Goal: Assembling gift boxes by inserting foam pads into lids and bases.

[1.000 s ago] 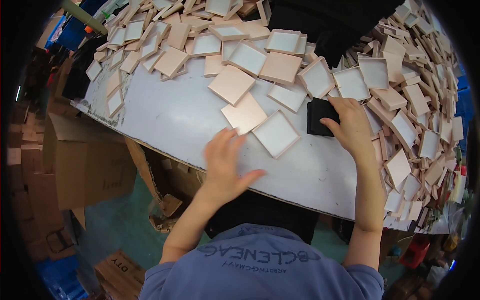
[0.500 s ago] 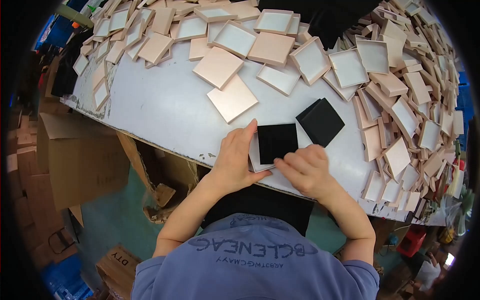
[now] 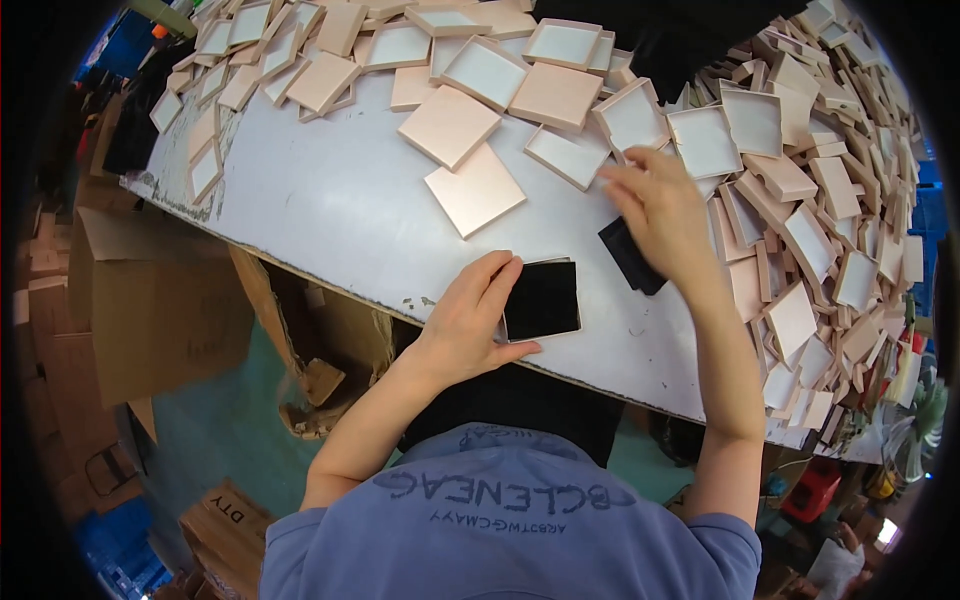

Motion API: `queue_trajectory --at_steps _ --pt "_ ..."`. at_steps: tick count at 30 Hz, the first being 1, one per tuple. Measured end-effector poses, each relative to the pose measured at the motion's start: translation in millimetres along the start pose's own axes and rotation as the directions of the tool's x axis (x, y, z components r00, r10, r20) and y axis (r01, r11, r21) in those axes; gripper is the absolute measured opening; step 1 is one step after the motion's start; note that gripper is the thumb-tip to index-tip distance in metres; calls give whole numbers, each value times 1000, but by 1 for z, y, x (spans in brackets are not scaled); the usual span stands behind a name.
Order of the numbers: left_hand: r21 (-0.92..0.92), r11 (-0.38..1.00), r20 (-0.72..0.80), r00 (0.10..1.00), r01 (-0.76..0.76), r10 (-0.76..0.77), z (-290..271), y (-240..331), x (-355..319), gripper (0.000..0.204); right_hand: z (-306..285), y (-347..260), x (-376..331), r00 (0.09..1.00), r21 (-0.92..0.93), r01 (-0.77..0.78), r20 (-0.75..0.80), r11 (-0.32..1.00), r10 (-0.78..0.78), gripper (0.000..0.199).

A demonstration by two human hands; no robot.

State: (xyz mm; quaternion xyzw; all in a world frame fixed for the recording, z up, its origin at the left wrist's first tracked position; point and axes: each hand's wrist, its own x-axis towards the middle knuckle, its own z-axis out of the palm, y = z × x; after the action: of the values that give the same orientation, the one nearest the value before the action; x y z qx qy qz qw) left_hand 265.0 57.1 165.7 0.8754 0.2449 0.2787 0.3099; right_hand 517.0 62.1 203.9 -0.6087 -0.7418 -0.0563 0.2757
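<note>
At the near table edge, my left hand (image 3: pixel 470 318) is closed round the left side of a shallow box tray (image 3: pixel 579 322), thumb along its near side and fingers at its far left corner. A black pad (image 3: pixel 543 300) lies inside, nearly filling the tray. My right hand (image 3: pixel 658 208) is raised to the right, fingers apart and partly bent, with nothing visible in them. Below it are black pads (image 3: pixel 628 256), partly covered by the hand and wrist. Just beyond its fingertips lie an open pale pink tray (image 3: pixel 567 157) and another tray (image 3: pixel 632 117).
Pale pink box parts (image 3: pixel 555 95) pile along the far side of the white table (image 3: pixel 330 215), with a dense heap (image 3: pixel 800 240) at the right. A black cloth-like pile (image 3: pixel 660 40) lies at the back. Cardboard boxes (image 3: pixel 165 310) stand left of the table.
My right hand has left the tray and moved far and right, over the black pads. The black pad now sits down inside the tray; my left hand still grips it.
</note>
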Motion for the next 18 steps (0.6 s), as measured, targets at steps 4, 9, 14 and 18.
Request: queue_trajectory --at_steps 4,9,14,18 --pt "19 1000 7 1000 -14 13 -1 1 0 81 13 15 16 980 -193 -59 174 979 94 13" --pt "137 990 -17 999 29 -27 -11 2 -11 72 -18 -30 20 991 174 -113 -51 978 123 12" --pt "135 989 -4 998 58 -58 -20 -1 -15 67 -12 -57 -7 811 919 -378 269 114 520 17" --pt "79 994 -45 996 82 -79 -25 -14 -29 73 12 -60 -31 702 695 -688 565 209 434 17"
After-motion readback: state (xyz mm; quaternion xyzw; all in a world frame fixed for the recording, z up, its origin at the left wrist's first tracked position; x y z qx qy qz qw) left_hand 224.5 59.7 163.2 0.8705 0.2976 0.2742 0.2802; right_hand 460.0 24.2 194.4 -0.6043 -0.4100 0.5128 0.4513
